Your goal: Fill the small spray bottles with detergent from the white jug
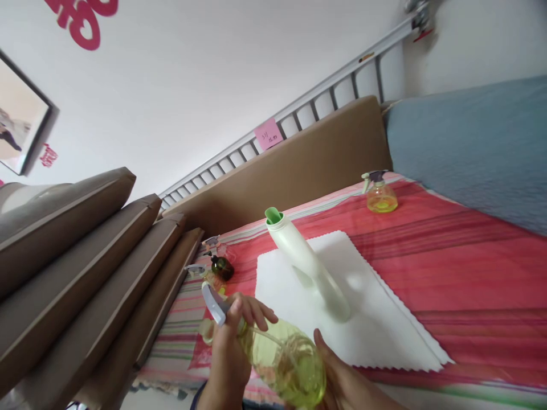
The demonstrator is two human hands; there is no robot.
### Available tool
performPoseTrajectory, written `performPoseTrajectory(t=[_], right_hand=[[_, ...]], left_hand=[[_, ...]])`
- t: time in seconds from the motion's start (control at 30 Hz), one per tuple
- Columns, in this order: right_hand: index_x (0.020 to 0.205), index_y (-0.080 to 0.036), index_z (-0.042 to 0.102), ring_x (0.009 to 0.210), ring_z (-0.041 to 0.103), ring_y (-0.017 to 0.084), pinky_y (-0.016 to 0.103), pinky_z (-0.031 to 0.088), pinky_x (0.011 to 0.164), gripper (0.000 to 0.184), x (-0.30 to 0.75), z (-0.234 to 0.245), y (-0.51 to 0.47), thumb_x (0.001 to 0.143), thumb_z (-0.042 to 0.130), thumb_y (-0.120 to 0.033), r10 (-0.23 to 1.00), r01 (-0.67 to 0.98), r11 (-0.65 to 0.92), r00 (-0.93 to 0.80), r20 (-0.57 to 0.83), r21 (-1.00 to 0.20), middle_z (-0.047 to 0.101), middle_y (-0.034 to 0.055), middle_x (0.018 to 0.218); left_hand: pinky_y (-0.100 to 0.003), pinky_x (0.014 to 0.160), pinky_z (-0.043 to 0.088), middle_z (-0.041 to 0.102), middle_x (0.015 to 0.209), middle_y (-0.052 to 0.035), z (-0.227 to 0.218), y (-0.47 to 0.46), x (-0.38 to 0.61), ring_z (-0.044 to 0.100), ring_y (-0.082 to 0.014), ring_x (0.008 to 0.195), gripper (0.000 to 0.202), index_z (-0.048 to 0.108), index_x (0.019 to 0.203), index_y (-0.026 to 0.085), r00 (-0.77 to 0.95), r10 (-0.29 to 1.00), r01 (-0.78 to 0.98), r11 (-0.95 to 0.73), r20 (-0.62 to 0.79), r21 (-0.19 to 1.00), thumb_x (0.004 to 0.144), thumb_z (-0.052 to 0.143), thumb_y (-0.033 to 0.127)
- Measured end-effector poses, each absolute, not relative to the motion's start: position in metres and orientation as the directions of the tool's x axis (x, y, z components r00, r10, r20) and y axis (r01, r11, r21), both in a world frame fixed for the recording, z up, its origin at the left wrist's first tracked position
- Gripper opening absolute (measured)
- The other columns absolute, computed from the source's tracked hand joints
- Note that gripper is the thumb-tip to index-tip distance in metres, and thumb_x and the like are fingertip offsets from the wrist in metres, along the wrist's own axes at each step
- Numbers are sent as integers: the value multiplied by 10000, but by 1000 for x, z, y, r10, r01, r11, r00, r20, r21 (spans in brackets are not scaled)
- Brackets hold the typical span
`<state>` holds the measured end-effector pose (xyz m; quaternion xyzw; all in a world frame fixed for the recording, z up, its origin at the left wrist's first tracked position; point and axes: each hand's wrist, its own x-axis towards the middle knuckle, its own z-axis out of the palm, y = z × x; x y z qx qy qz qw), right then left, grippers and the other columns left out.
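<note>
The yellow-green spray bottle point(290, 364) is held in the air just in front of the near edge of the white mat point(384, 319), tipped onto its side. The left hand point(233, 341) is wrapped around its neck, fingers curled tight just under the grey trigger head point(213, 304). The right hand point(342, 381) cradles the round body from below. Its thumb lies along the plastic, but the other fingers are hidden underneath, so I cannot tell how firmly they wrap it.

The bottle looks partly full, and the liquid pools toward the low side. If the trigger head is loose on its thread, a tilt like this could leak onto the striped red cover point(470, 256) beneath the mat. A squeeze of the index finger could also fire spray sideways toward the brown cushions point(85, 256) left of the mat. Smooth, rounded plastic is likely slippery if wet, and the body could roll out of the right palm.

The white detergent bottle point(307, 262) stands in the middle of the mat with its green spout open, on soft bedding. A nudge from either forearm could topple it and spill. The dark green bottle point(223, 266) just beyond the mat's left edge sits close to the left hand and could be knocked too. The small yellow sprayer point(380, 196) beyond the mat's far corner is well clear.
</note>
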<state>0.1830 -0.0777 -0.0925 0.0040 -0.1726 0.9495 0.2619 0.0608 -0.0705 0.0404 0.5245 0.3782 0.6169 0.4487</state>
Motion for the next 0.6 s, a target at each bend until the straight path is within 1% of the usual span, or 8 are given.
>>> performPoseTrajectory(t=[0.1,0.17,0.27,0.33,0.37,0.47,0.53,0.6], right_hand=[[1293,-215,461,716,680,148,177,493,568,743,189,-79,-84,669,692,-545,650,-653,-652,-743,159,-385,664,119,1095],[1325,-280,405,683,660,120,163,468,537,777,191,-74,-86,644,760,-396,678,-683,-610,-713,182,-402,655,67,1095],[1260,-188,493,662,637,112,160,464,515,614,190,-72,-86,755,625,-511,587,-622,-688,-780,217,-374,680,68,965],[1237,-148,516,778,656,170,226,512,624,650,189,-68,-84,798,480,-626,548,-599,-698,-799,245,-392,676,103,997],[1244,-159,510,848,655,198,276,519,716,673,189,-66,-84,784,478,-650,554,-612,-673,-790,265,-415,668,106,1037],[1267,-255,487,1019,609,248,388,433,935,774,191,-58,-82,607,719,-586,618,-695,-550,-712,334,-463,633,68,1143],[1251,-275,503,1068,583,259,408,377,996,854,191,-54,-83,492,819,-506,640,-724,-510,-680,358,-465,632,57,1148],[1228,-240,530,1057,589,262,428,381,993,768,190,-53,-85,564,761,-548,626,-710,-526,-696,353,-467,653,76,1102]], left_hand=[[-307,664,425,529,493,2,41,-69,58,578,-198,626,300,499,527,191,-124,931,-137,-358,343,924,804,527,302],[-301,661,423,543,510,-1,42,-69,57,574,-193,628,297,506,534,188,-101,935,-118,-350,339,929,802,536,314],[-304,674,421,551,518,-13,44,-70,56,579,-205,667,316,516,537,184,-31,963,-127,-270,268,955,805,531,350],[-304,664,421,538,510,-7,44,-70,56,576,-200,643,331,506,534,184,-40,971,-155,-241,238,958,813,524,360],[-301,653,420,530,503,0,43,-70,56,572,-193,619,335,497,531,185,-61,969,-159,-246,239,956,815,525,361],[-293,634,416,532,495,9,43,-69,55,567,-182,577,325,484,537,185,-102,950,-111,-306,296,945,810,546,349],[-299,636,421,555,504,1,45,-69,55,576,-188,582,306,494,551,185,-50,954,-92,-299,296,950,808,545,342],[-325,660,433,584,518,-16,46,-71,56,590,-205,602,306,507,560,186,42,966,-111,-250,256,962,813,526,357]])
